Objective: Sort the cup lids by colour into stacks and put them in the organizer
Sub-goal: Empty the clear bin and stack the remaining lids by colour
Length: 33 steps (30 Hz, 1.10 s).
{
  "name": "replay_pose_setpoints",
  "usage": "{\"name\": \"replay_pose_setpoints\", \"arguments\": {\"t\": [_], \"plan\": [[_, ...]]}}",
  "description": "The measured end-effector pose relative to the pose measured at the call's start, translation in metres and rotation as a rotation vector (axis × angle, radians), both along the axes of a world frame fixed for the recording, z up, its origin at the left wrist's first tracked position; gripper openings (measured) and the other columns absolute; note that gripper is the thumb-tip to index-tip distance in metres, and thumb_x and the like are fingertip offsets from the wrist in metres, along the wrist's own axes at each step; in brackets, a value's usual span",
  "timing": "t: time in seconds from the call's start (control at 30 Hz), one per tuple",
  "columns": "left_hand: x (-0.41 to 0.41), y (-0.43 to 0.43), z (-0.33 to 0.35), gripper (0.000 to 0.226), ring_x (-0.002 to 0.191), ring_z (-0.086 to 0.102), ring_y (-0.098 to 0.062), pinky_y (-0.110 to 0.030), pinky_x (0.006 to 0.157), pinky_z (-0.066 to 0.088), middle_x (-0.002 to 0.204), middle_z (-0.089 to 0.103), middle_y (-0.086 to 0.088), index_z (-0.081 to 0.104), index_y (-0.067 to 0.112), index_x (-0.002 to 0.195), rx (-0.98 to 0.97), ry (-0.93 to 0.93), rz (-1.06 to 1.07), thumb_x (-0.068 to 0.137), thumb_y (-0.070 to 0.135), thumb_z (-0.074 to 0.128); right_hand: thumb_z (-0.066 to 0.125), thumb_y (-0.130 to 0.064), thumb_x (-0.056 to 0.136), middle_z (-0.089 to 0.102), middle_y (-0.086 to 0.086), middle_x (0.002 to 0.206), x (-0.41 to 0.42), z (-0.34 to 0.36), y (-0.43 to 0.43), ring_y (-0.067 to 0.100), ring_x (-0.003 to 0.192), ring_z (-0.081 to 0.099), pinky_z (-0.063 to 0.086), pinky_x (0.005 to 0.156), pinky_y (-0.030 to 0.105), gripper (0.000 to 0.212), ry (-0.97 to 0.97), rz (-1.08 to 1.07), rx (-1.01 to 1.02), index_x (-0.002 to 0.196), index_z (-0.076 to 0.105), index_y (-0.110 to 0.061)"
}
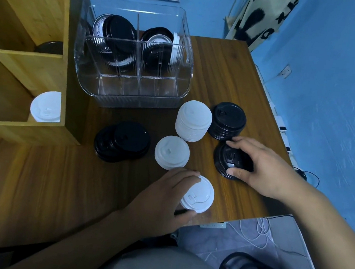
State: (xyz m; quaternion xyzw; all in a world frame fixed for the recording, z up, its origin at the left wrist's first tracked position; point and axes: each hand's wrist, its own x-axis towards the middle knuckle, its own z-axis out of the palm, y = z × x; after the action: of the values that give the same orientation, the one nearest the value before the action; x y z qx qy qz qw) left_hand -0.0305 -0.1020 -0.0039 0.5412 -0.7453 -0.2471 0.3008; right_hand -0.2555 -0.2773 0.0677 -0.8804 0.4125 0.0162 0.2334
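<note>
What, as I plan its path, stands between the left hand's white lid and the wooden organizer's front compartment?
Only the low black lid pile, on the table between white lid and wooden organizer; above it, nothing visible.

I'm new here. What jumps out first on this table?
Two hands work at the near right of the table: the left hand grips a white lid and the right hand grips a low black lid stack. Behind them stand a tall white lid stack and another black stack, and farther left a clear organizer and a bamboo organizer hold lids.
</note>
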Motion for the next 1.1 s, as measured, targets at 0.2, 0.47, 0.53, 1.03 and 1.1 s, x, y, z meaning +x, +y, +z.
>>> {"name": "replay_pose_setpoints", "arguments": {"t": [0.2, 0.47, 0.53, 1.03, 1.1], "plan": [[0.002, 0.001, 0.005, 0.069, 0.149, 0.031, -0.013, -0.036, 0.119, 0.033, 0.159, 0.039, 0.0, 0.043, 0.008, 0.148, 0.01, 0.037, -0.003, 0.086, 0.018, 0.07, 0.064, -0.052, 0.089, 0.022, -0.018, 0.164, -0.015, -0.012, 0.019, 0.004, 0.15, 0.024, 0.033, 0.12, 0.046, 0.069, -0.221, -0.031, 0.026, 0.151, 0.037, -0.038], [0.012, 0.009, 0.02, 0.062, 0.141, 0.044, -0.014, -0.031, 0.116, 0.038, 0.149, 0.051, 0.001, 0.051, 0.007, 0.144, -0.036, 0.138, 0.089, 0.086, 0.017, 0.072, 0.072, -0.043, 0.09, 0.043, 0.001, 0.155, -0.013, -0.007, 0.048, 0.02, 0.148, 0.033, 0.036, 0.117, 0.051, 0.059, -0.298, 0.056, -0.248, 0.141, 0.056, -0.017], [0.023, 0.011, 0.027, 0.05, 0.133, 0.051, -0.01, -0.025, 0.111, 0.04, 0.139, 0.058, 0.001, 0.058, 0.01, 0.137, -0.083, 0.144, 0.176, 0.09, 0.023, 0.068, 0.074, -0.036, 0.092, 0.052, 0.001, 0.146, -0.004, -0.011, 0.068, 0.021, 0.141, 0.044, 0.042, 0.111, 0.047, 0.049, -0.353, 0.14, -0.287, 0.134, 0.063, -0.014], [0.084, -0.023, 0.033, 0.093, 0.15, 0.03, -0.023, -0.047, 0.126, 0.012, 0.153, 0.049, -0.004, 0.044, 0.015, 0.148, 0.003, -0.562, 0.289, 0.081, 0.077, 0.06, 0.07, -0.056, 0.083, 0.051, -0.016, 0.137, 0.026, -0.019, 0.091, 0.005, 0.128, 0.048, 0.042, 0.106, 0.028, 0.066, -0.267, 0.151, -0.052, 0.141, 0.053, -0.029], [0.076, -0.031, 0.03, 0.093, 0.148, 0.034, -0.024, -0.05, 0.126, 0.013, 0.151, 0.052, -0.005, 0.045, 0.015, 0.147, 0.009, -0.559, 0.282, 0.08, 0.078, 0.06, 0.073, -0.057, 0.083, 0.052, -0.014, 0.133, 0.029, -0.009, 0.087, 0.005, 0.126, 0.05, 0.04, 0.107, 0.022, 0.067, -0.304, 0.117, -0.063, 0.14, 0.055, -0.026]]}}
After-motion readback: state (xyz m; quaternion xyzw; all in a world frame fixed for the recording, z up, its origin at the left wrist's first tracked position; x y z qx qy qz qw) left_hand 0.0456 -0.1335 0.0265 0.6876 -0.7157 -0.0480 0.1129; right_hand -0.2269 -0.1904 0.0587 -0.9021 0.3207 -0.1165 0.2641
